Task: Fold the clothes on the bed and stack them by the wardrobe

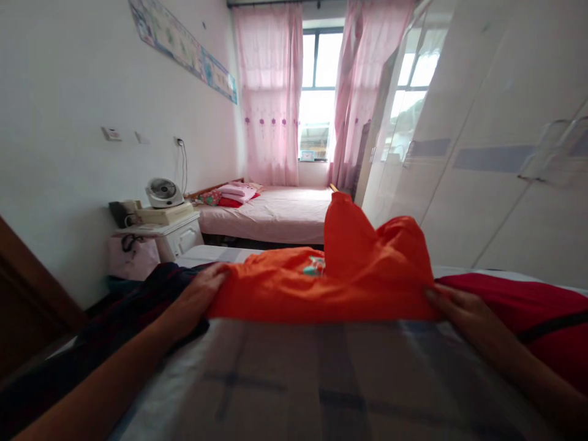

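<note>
Over the striped sheet (275, 386), an orange garment (321, 300) spans the left hand (199, 300) and right hand (463, 309), each gripping its near edge, apparently a spreading-out step, the next move calling for even tension.

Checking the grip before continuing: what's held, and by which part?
The orange cloth, near its two ends: left hand at the left side, right hand at the right.

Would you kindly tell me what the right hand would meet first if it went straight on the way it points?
Most likely the orange garment itself: the right hand holds its edge and points inward across it, though depth is hard to judge.
</note>
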Demonstrator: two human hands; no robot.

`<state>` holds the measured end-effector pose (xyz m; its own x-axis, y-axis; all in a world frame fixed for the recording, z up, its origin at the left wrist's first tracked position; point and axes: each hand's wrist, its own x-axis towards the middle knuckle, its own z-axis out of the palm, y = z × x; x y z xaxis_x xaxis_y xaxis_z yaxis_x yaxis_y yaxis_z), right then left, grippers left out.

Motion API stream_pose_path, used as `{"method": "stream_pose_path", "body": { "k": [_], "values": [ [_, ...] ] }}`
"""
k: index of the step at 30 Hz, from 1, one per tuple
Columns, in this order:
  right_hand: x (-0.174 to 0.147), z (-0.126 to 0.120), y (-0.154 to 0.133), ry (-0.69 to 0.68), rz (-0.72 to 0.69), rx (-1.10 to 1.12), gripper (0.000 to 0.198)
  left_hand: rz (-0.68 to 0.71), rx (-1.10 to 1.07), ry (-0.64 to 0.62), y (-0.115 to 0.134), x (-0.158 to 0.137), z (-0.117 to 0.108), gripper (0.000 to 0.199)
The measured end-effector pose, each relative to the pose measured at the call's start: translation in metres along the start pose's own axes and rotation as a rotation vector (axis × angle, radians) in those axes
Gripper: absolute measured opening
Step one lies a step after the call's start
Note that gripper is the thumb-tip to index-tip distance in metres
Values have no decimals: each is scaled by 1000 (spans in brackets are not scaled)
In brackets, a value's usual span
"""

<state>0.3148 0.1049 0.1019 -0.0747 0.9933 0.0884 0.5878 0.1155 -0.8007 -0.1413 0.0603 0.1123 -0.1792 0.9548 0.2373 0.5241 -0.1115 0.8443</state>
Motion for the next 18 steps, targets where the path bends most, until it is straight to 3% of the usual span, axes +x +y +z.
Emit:
{"method": "stream_pose_path", "body": {
  "k": [2, 5, 7, 9, 12, 15, 18],
  "values": [
    [-31, 11, 32, -203, 7, -80, 46, -218, -19, -131, -27, -38, 11, 52],
    [-55, 24, 55, -305, -3, -209, 44, -244, 58, -215, -48, -78, 22, 60],
    [-58, 29, 57, -263, -3, -259, 47, -189, 136, -263, -51, -92, 25, 72],
    [-56, 31, 50, -211, -29, -273, 49, -170, 221, -250, -49, -99, 25, 73],
    [-55, 24, 34, -68, -88, -236, 50, -142, 232, -142, -38, -99, 19, 53],
    [-66, 9, 24, 80, -82, -199, 52, -113, 84, -9, -26, -97, 9, 52],
    [-86, 2, 32, 14, -48, -244, 57, -145, 40, 3, -28, -102, 4, 58]
  ]
}}
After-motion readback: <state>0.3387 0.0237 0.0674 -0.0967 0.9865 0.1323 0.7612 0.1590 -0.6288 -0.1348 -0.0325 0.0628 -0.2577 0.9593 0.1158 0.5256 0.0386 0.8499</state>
